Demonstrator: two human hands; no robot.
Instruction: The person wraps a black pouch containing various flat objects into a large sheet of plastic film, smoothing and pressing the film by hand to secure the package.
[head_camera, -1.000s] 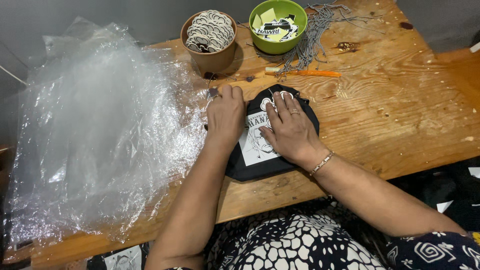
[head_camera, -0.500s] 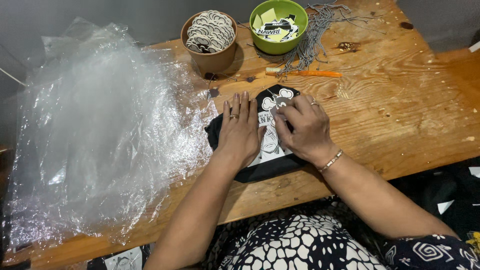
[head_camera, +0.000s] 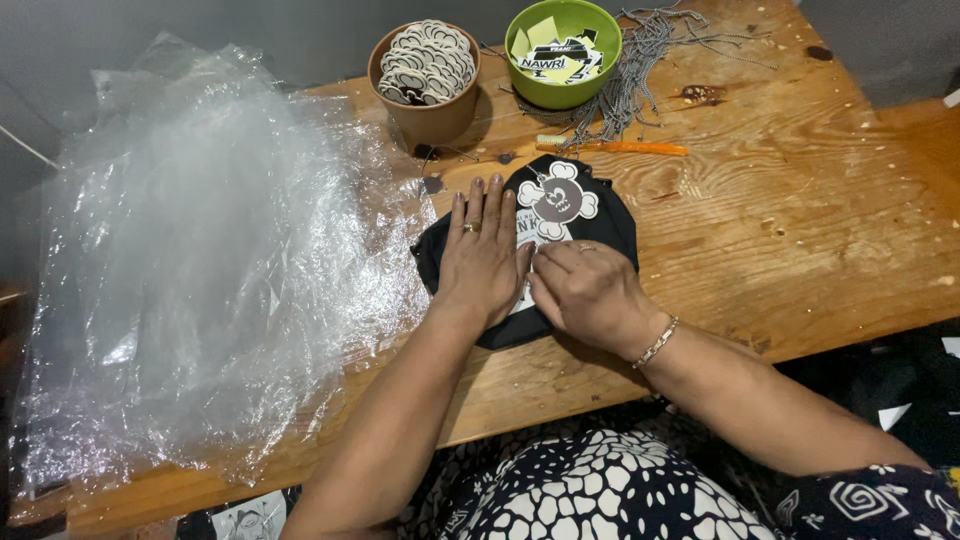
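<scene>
Two hands work on one black cloth lying on the bench. One left hand lies flat on the cloth's near left part, fingers spread and straight, clamped on nothing. One right hand sits just beside it, touching it at the thumb side; its fingers are curled together on the cloth's near edge, pinching at a white printed patch there, though how firm the pinch is cannot be told. One round cartoon tag in white and brown lies on the cloth just beyond both hands.

Half a second ago the hands covered the tag and more of the cloth's far part; both have since drawn back toward the person, and the tag and the top of the cloth lie open to view. The left fingers, then splayed wide over the middle, now lie closer to the cloth's left rim.

Beyond the hands stand two bowls: one brown bowl heaped with tags of the same kind, and one green bowl holding paper slips. One tangle of ball chains spreads beside the green bowl, and one orange tool lies between chains and cloth. One big heap of clear plastic bags fills the bench left of the left hand, its edge touching the cloth.
</scene>
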